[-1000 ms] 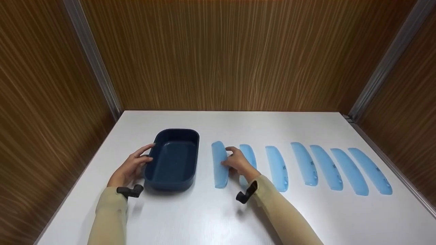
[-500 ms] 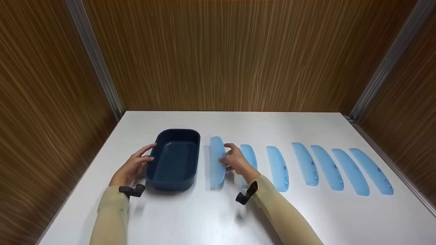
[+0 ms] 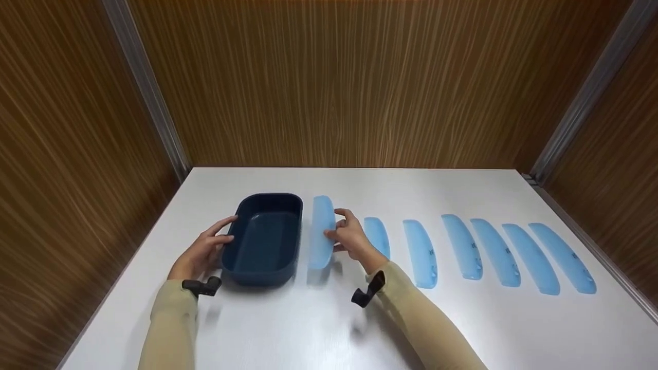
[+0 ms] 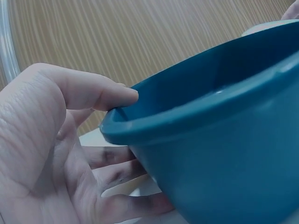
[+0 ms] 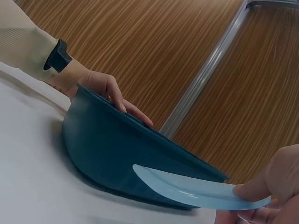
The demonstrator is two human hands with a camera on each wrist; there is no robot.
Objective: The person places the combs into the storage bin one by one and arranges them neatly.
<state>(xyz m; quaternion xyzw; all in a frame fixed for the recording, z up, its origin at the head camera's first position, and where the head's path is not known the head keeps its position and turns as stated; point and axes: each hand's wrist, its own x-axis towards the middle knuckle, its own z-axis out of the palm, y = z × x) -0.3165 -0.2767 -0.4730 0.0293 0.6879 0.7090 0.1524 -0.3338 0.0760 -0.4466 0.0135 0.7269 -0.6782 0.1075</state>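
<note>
A deep, dark-blue rectangular plastic tub (image 3: pixel 261 280) with rounded corners stands on the white table, nothing inside it. At its left side my left hand (image 3: pixel 201 252) grips the wall, with the thumb (image 4: pixel 100 91) over the rim and the other fingers against the outside. Just right of the tub, my right hand (image 3: pixel 352 236) pinches the right edge of a light-blue, crescent-shaped plastic piece (image 3: pixel 322 231). This piece is held above the table, its shadow beneath. In the right wrist view the curved plastic piece (image 5: pixel 191 189) shows in front of the tub's outer wall, thin and slightly bowed.
To the right several like blue pieces lie in a spaced row, among them the nearest piece (image 3: pixel 377 234), partly behind the right forearm, and the far-right piece (image 3: pixel 563 257). Wood-grain panels (image 3: pixel 329 87) wall in the table (image 3: pixel 288 329) at the back and both sides.
My right hand has lifted the blue plastic piece off the table and carried it slightly left and away from me, towards the tub. The left hand has kept its hold on the tub.
</note>
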